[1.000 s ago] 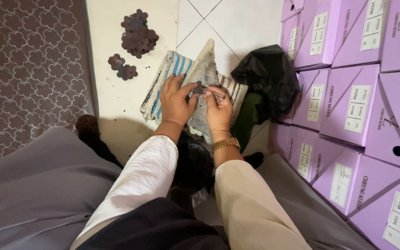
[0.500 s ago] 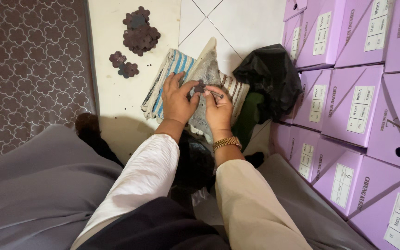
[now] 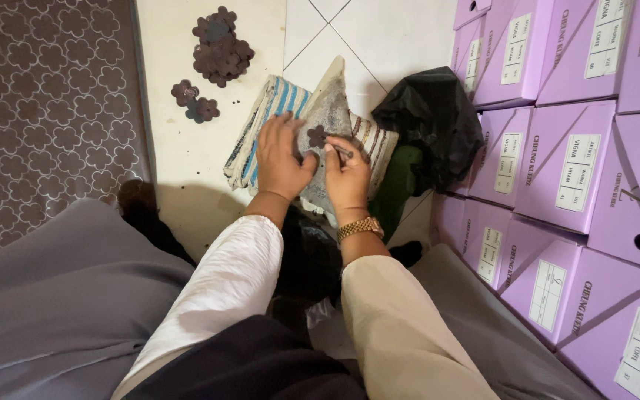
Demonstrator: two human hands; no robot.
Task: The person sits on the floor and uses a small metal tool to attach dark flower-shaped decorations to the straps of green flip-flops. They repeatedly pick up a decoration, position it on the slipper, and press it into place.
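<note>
Brown and flower-shaped, a small cut-out piece (image 3: pixel 317 136) sits on a grey stone slab (image 3: pixel 325 111) that lies over a striped cloth (image 3: pixel 268 118). At its nine o'clock the left hand (image 3: pixel 281 159) presses flat, fingers spread, holding nothing. At its four o'clock the right hand (image 3: pixel 347 174) closes its fingers around a thin dark tool (image 3: pixel 342 150); the tip is hard to make out. More brown flower pieces (image 3: pixel 220 44) lie at eleven o'clock. A black bag (image 3: pixel 431 122) half hides something green, and purple boxes (image 3: pixel 557 148) are cut off at three o'clock.
</note>
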